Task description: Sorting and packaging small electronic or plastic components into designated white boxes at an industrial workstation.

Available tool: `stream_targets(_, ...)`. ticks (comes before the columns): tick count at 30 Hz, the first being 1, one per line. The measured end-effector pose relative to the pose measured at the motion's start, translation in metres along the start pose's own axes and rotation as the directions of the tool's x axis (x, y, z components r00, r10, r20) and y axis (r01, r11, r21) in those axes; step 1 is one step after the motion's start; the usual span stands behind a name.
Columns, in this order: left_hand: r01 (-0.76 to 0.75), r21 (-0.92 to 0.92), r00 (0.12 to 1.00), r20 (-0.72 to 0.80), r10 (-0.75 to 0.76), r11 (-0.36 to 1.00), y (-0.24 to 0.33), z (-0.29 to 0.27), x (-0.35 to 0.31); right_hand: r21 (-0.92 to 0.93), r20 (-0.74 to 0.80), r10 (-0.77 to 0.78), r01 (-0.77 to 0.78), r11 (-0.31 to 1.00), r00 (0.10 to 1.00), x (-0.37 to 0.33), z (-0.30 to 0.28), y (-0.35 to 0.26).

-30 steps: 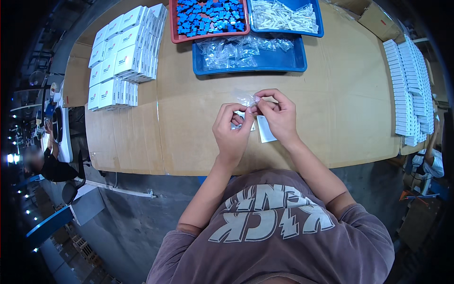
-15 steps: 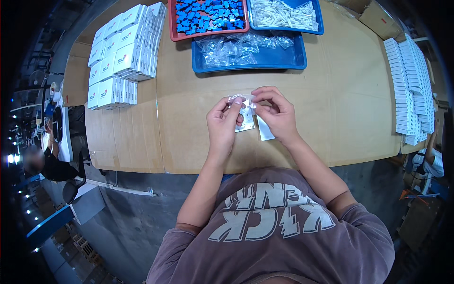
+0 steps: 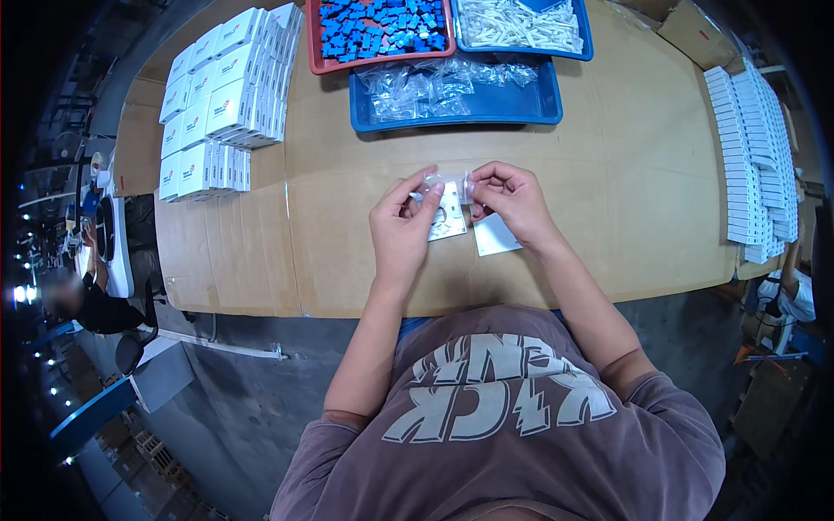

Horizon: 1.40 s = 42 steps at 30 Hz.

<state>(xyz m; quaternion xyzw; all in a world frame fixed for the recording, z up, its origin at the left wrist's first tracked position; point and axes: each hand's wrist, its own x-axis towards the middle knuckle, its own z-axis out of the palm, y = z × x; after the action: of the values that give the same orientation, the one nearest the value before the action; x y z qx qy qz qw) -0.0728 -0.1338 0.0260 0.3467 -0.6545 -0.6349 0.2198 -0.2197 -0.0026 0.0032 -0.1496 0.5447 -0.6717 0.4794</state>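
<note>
A small transparent plastic bag [image 3: 452,181] is stretched between my two hands above the cardboard-covered table. My left hand [image 3: 401,227] pinches the bag's left side between thumb and fingers. The fingers of my right hand [image 3: 516,205] are closed on its right edge. Below the bag lies a white printed piece [image 3: 450,224], flat and partly hidden by my left hand and the bag. Beside it, under my right hand, is a plain white flat piece [image 3: 495,237]; whether these are cards or thin boxes I cannot tell.
Ahead stand a blue tray [image 3: 543,122] of transparent bags, a red tray [image 3: 382,62] of small blue parts, and another blue tray [image 3: 586,45] of white parts. Stacks of white boxes [image 3: 204,117] rise at left; more white boxes [image 3: 751,165] line the right edge.
My hands have drawn slightly apart, with the left moving left, and the bag is spread wider between them. More of the plain white piece shows.
</note>
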Motion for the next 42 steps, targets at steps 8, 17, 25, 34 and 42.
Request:
stream_targets(8, -0.560, 0.537, 0.812, 0.202, 0.548, 0.631, 0.012, 0.004, 0.001, -0.078, 0.000, -0.034, 0.034, 0.996, 0.999, -0.002, 0.000, 0.002)
stream_targets(17, -0.550, 0.528, 0.828, 0.243, 0.506, 0.647, -0.002, 0.003, 0.004, -0.247, 0.014, -0.084, 0.085, 0.965, 0.996, -0.003, -0.001, 0.000)
stream_targets(25, -0.496, 0.497, 0.862, 0.180, 0.475, 0.712, -0.006, 0.002, 0.004, -0.365, -0.072, -0.284, 0.240, 0.899, 0.956, -0.003, 0.008, -0.001)
stream_targets(34, 0.227, -0.201, 0.902, 0.413, -0.128, 0.953, -0.021, 0.005, 0.005, -0.250, 0.231, -0.214, 0.270, 0.930, 0.949, -0.008, 0.002, -0.010)
stream_targets(42, 0.574, -0.435, 0.772, 0.570, -0.281, 0.694, -0.023, 0.010, 0.003, -0.322, 0.221, -0.241, 0.304, 0.896, 0.945, -0.003, -0.002, -0.011)
